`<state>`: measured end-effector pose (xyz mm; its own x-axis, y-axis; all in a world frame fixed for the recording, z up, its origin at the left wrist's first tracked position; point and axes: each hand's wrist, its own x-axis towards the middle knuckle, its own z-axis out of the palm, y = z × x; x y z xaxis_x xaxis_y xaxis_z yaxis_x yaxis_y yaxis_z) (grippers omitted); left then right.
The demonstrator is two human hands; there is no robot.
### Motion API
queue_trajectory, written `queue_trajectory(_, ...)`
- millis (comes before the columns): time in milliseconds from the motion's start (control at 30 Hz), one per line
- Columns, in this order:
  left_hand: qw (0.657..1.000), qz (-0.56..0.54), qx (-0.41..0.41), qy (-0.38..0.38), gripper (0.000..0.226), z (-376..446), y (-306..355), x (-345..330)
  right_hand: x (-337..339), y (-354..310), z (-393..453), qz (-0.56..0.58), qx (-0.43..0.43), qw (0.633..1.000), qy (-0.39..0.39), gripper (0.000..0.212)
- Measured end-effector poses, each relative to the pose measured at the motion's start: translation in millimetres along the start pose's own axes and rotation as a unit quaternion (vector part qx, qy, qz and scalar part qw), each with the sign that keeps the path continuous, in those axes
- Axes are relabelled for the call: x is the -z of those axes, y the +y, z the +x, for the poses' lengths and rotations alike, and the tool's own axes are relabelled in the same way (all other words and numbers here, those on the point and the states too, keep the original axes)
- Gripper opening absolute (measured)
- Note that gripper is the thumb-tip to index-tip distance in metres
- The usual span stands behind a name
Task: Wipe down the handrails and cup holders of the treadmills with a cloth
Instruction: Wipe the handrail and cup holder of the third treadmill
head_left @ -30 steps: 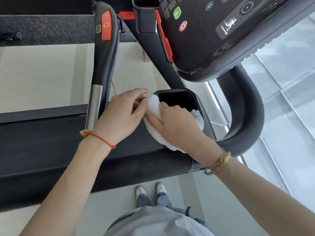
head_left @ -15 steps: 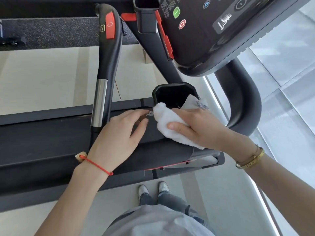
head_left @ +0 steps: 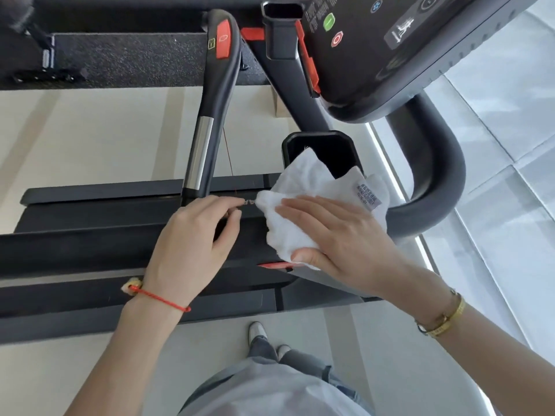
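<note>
Pressing with flat, straight fingers, our right hand pins the white terry cloth against the black treadmill side rail, thumb lying along the cloth's near edge. Part of the cloth is hidden beneath our palm, and its far corner drapes over the rim of the black rectangular cup holder, whose bottom is too dark to make out. Print on the cloth's sewn label is too small to read. Our left hand rests open on the rail just beside the cloth, fingertips near its edge. Overhead, the black console panel is cut off by the frame.
</note>
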<state>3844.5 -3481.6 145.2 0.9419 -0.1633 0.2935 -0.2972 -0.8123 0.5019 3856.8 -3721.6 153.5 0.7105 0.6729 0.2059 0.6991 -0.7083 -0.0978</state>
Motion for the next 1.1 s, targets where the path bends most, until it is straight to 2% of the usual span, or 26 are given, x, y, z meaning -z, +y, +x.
queue_trajectory(167,0.998,0.048,0.004,0.031,0.02,-17,-8,1,-5,-28,26,-0.059,-0.018,0.998,-0.029,0.061)
queue_trajectory(267,0.996,0.067,0.025,0.048,0.025,-26,-14,6,-1,-23,24,-0.049,0.015,0.997,-0.058,0.063)
queue_trajectory(400,0.991,0.105,0.055,0.065,0.021,-37,-25,19,5,-9,19,-0.023,0.024,0.998,-0.056,0.064)
queue_trajectory(533,0.988,0.118,0.068,0.076,0.021,-46,-46,33,-3,-26,39,-0.069,0.011,0.996,-0.057,0.067)
queue_trajectory(667,0.984,0.122,0.082,0.1,0.021,-54,-71,48,-24,-67,73,-0.109,0.037,0.993,-0.019,0.063)
queue_trajectory(867,0.975,0.133,0.125,0.125,0.02,-72,-124,86,-54,-139,139,-0.08,0.053,0.995,0.004,0.065)
queue_trajectory(1100,0.97,0.15,0.133,0.14,0.02,-102,-211,153,-77,-226,223,-0.081,0.053,0.995,-0.039,0.075)
